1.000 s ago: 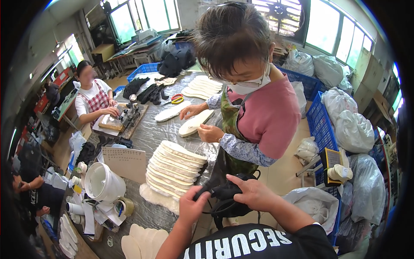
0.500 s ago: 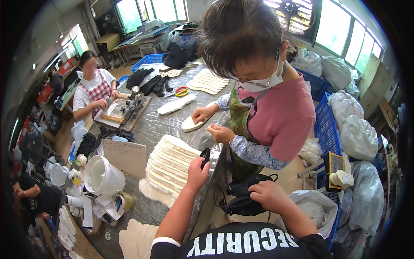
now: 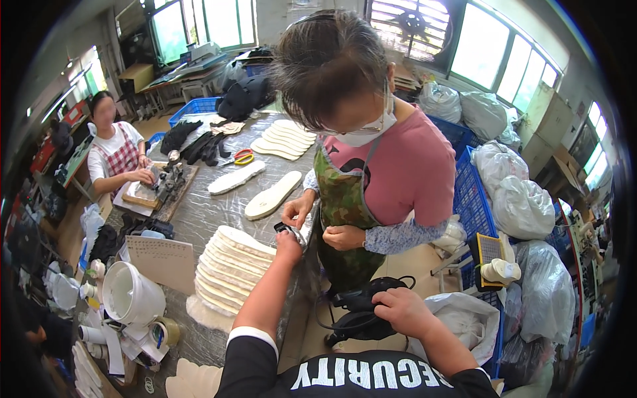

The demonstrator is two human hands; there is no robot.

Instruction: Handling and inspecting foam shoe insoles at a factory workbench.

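My left hand (image 3: 288, 247) is raised over the table's near edge, closed around a small black object (image 3: 281, 227) whose kind I cannot make out. The fingers of a co-worker's hand (image 3: 300, 209) are right beside it, perhaps touching it. Below that hand lies a row of overlapping cream fleece insoles (image 3: 232, 268). My right hand (image 3: 403, 309) grips a black bag (image 3: 361, 300) with a thin looped strap, off the table's edge in front of me. Part of the bag is hidden under my fingers.
The co-worker in a pink top and camouflage apron (image 3: 345, 229) stands close ahead. A white bucket (image 3: 133, 295) and tape roll (image 3: 166, 331) are at left. Scissors (image 3: 243, 157) and a single insole (image 3: 273, 195) lie farther off. Blue crates (image 3: 474, 192) line the right.
My left hand has moved toward the co-worker with the black object. The co-worker's hand has left the single insole and come to my left hand. The view has shifted right.
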